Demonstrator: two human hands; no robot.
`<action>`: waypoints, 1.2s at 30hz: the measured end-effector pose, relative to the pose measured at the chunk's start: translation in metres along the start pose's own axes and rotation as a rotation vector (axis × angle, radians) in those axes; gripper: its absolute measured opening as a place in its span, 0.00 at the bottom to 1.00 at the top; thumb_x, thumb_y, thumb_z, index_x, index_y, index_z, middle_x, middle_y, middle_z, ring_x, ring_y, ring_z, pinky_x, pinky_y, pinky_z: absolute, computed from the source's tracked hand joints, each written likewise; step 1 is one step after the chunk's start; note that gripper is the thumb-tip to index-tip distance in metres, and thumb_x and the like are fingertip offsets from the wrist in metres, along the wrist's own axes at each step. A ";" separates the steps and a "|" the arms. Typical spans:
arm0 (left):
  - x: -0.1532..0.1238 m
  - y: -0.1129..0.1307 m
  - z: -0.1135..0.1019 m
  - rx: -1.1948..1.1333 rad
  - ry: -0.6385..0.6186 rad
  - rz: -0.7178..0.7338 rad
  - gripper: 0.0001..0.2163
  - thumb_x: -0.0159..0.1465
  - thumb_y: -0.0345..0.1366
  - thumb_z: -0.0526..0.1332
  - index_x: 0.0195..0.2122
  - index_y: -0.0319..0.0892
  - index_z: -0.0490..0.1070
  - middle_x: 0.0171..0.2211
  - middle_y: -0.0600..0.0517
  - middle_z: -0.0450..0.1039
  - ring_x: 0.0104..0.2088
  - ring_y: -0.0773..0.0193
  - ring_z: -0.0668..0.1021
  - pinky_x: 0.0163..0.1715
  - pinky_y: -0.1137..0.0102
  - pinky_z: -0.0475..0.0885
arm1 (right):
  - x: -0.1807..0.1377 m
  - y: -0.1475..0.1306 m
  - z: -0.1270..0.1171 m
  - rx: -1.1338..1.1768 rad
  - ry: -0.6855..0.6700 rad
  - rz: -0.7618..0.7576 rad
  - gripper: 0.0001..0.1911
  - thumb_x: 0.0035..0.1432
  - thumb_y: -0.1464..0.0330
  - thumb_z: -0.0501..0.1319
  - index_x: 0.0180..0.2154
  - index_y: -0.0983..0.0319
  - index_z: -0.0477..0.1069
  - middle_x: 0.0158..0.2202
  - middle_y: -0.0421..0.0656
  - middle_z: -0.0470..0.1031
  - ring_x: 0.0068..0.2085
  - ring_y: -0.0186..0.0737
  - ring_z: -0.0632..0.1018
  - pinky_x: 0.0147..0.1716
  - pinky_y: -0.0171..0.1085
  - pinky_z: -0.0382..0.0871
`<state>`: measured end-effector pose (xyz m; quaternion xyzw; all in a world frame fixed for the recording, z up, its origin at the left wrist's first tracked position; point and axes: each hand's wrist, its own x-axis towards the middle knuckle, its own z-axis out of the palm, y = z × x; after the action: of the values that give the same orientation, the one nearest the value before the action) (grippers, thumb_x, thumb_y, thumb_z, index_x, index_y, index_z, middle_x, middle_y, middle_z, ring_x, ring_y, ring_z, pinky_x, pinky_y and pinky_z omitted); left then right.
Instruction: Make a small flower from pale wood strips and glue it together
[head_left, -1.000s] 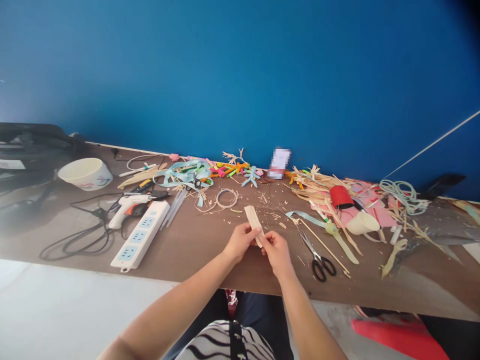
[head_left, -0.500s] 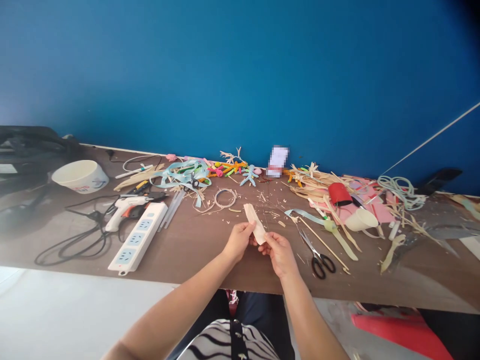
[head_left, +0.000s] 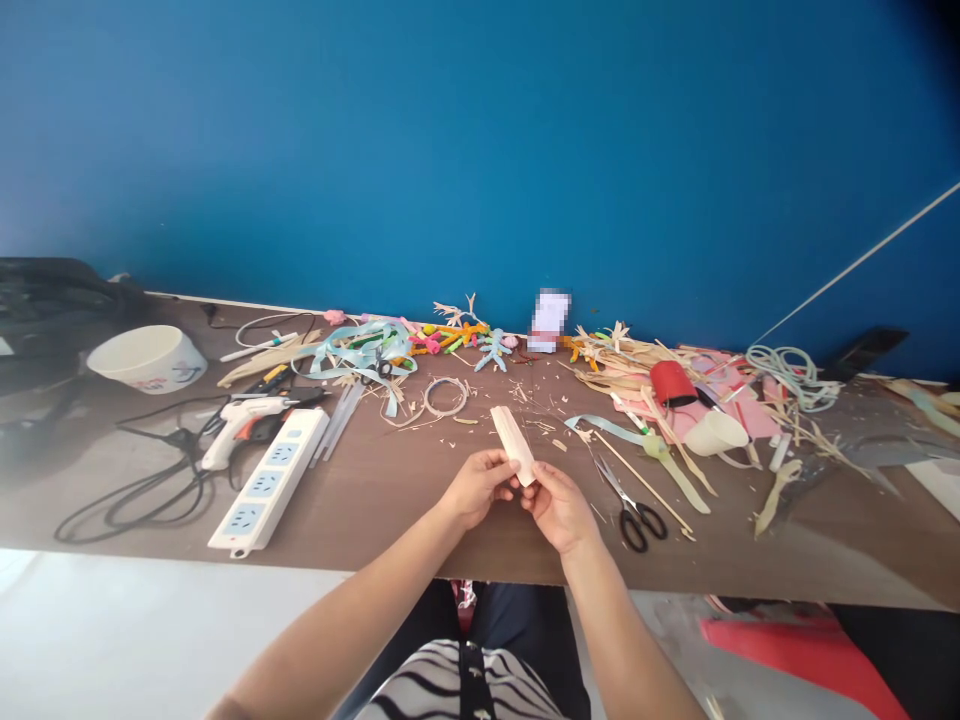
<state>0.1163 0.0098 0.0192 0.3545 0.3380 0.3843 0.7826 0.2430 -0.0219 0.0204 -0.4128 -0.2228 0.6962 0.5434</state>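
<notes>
A pale, flat strip that looks like dried corn husk point(head_left: 513, 438) is held up over the table between both hands. My left hand point(head_left: 484, 487) pinches its lower left edge between thumb and fingers. On the other side, my right hand point(head_left: 556, 503) grips the lower right end the same way. The strip's upper end points away from me and is free. Black-handled scissors point(head_left: 632, 510) lie a little to the right of my right hand, blades partly apart. A thin stick point(head_left: 645, 485) rests beside them.
To the left are a white power strip point(head_left: 271, 485), a glue gun point(head_left: 240, 425) with cables and a white bowl point(head_left: 147, 360). Ribbons point(head_left: 360, 345) and craft pieces line the wall. A red cup point(head_left: 673, 383), a white cup point(head_left: 716, 433) and husk strips lie at right.
My left hand has slid down the husk strip, nearer my right hand, and the strip shows more of its face. The view has shifted slightly.
</notes>
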 end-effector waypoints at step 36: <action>-0.006 -0.004 0.005 0.060 0.090 0.110 0.14 0.47 0.37 0.65 0.34 0.36 0.72 0.27 0.49 0.72 0.28 0.67 0.72 0.25 0.76 0.67 | -0.015 0.000 0.005 -1.029 0.213 -0.607 0.05 0.53 0.67 0.54 0.30 0.61 0.65 0.28 0.43 0.71 0.29 0.37 0.72 0.29 0.35 0.67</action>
<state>0.1191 0.0017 0.0202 0.3782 0.3642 0.4321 0.7332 0.2396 -0.0352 0.0283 -0.6079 -0.5829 0.2679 0.4678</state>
